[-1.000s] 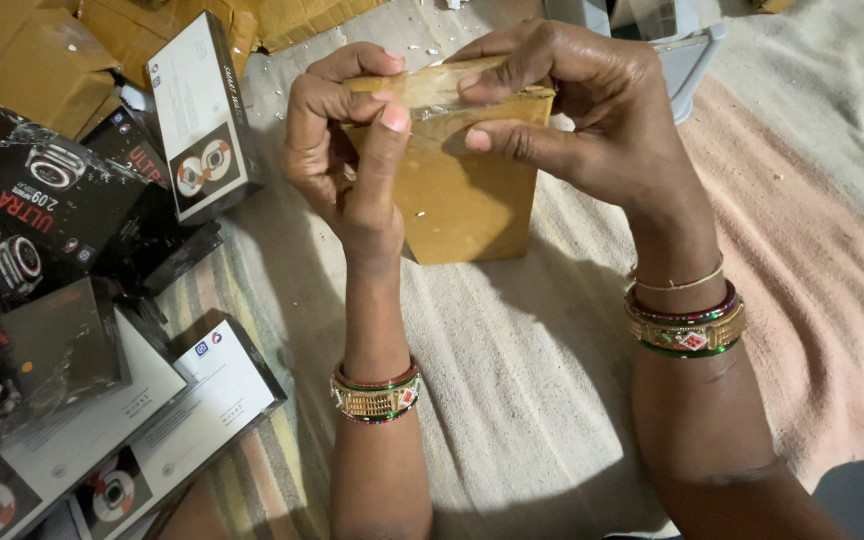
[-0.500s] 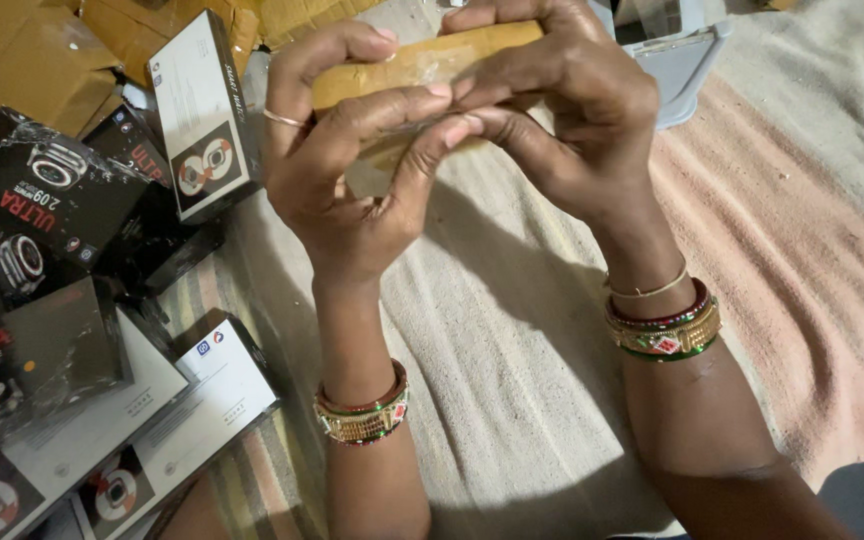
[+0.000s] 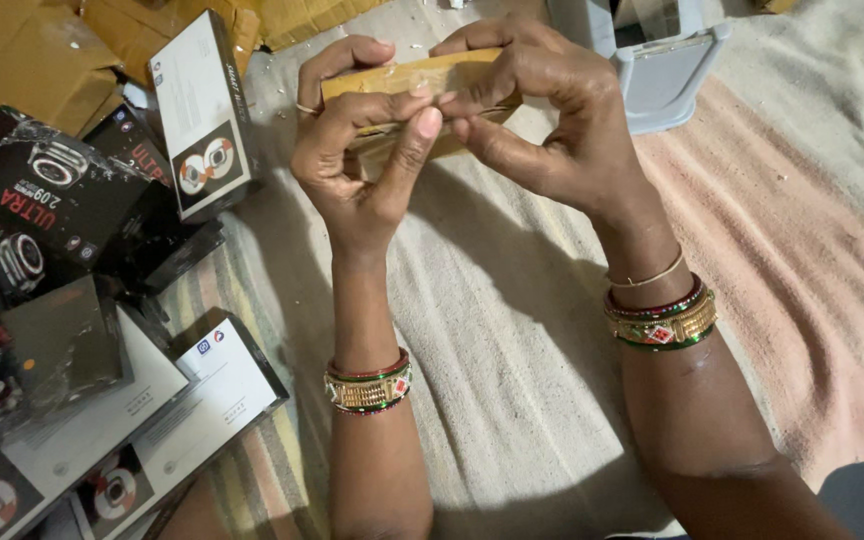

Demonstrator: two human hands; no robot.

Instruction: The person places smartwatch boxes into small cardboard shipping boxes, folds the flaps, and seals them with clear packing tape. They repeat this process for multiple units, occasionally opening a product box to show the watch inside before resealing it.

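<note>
Above the cloth [image 3: 512,330], both hands' fingers [image 3: 422,125] still pinch the brown package [image 3: 407,75], now turned edge-up.

surface: striped cloth [image 3: 512,330] | on it: boxed watches [image 3: 202,115], grey tray [image 3: 667,75], flattened cardboard [image 3: 12,50]

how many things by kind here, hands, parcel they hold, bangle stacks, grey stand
hands: 2, left hand and right hand, both gripping the parcel
brown parcel: 1
bangle stacks: 2, left wrist, right wrist
grey stand: 1
total: 6
</note>
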